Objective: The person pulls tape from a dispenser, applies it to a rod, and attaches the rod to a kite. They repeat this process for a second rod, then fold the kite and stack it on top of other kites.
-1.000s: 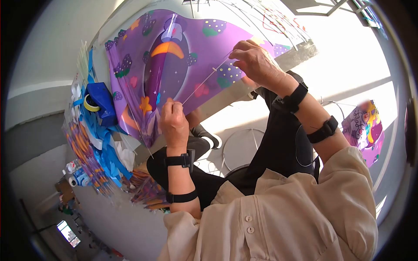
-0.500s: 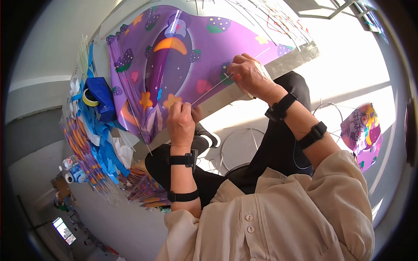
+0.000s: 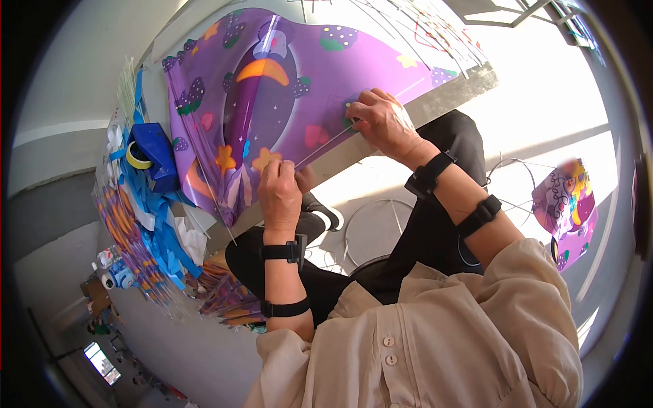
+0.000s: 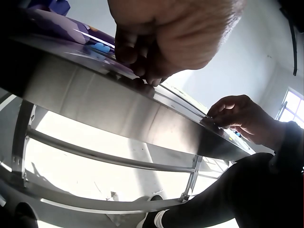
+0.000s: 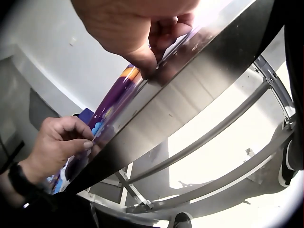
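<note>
A purple printed sheet (image 3: 326,75) with stars and berries lies over the table, its near edge along the table's edge. A thin white rod (image 3: 324,145) runs along that edge between the two hands. The left hand (image 3: 279,197) pinches the rod's lower end at the sheet's edge; its fingertips are partly hidden in the left wrist view. Farther up, the right hand (image 3: 384,122) pinches the rod near a small white joint, and the rod extends beyond it over the sheet. In the right wrist view the right thumb and fingers meet low over the table edge (image 5: 190,90).
A blue tape dispenser (image 3: 158,158) stands left of the sheet, beside blue strips (image 3: 158,234). Thin dark rods (image 3: 388,27) lie at the table's far side. Another printed piece (image 3: 568,211) is at the right. The person's knees are below the table edge.
The right hand has come down and left along the rod, towards the sheet's near edge. The left hand has shifted slightly right, and the rod now lies closer to that edge.
</note>
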Action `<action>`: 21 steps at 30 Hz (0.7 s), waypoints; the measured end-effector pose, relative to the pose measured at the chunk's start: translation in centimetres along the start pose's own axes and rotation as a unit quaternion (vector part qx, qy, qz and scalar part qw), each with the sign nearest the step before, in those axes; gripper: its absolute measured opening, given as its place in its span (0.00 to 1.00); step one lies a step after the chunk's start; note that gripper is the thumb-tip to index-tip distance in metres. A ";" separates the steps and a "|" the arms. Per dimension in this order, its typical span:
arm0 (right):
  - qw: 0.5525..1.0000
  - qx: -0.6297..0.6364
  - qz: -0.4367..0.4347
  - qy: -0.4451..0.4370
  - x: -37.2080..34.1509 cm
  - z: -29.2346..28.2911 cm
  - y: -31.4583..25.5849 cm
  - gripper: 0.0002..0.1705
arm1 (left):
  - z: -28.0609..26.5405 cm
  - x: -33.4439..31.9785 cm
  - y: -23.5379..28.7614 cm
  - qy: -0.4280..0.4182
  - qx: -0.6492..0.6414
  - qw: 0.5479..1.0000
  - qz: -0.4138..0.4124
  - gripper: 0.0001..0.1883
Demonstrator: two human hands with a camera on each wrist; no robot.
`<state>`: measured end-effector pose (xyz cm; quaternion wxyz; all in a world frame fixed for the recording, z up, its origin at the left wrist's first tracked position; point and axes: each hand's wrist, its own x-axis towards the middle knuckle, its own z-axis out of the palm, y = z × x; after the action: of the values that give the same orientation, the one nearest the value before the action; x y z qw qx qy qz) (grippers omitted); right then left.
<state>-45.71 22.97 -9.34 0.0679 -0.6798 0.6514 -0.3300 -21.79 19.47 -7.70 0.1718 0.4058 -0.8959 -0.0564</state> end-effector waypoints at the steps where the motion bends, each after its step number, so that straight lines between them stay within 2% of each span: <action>1: 1.000 0.000 0.000 0.000 -0.1 0.0 0.0 0.08 | 0.0 0.0 0.0 0.000 0.002 1.000 -0.004 0.06; 3: 0.999 0.024 -0.001 0.023 -0.1 -0.1 -0.1 0.08 | 0.0 0.0 0.1 0.001 -0.001 1.000 -0.004 0.06; 7: 0.999 0.040 0.003 0.014 -0.3 -0.2 0.1 0.09 | 0.1 -0.2 0.1 0.008 -0.012 1.000 -0.012 0.06; 21: 0.999 0.027 0.017 0.036 -0.5 0.0 0.0 0.08 | 0.3 0.1 -0.1 0.027 -0.022 0.999 0.000 0.05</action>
<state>-45.70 23.39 -9.54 0.0684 -0.6544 0.6558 -0.3701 -21.89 19.37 -7.94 0.2049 0.4030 -0.8896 -0.0648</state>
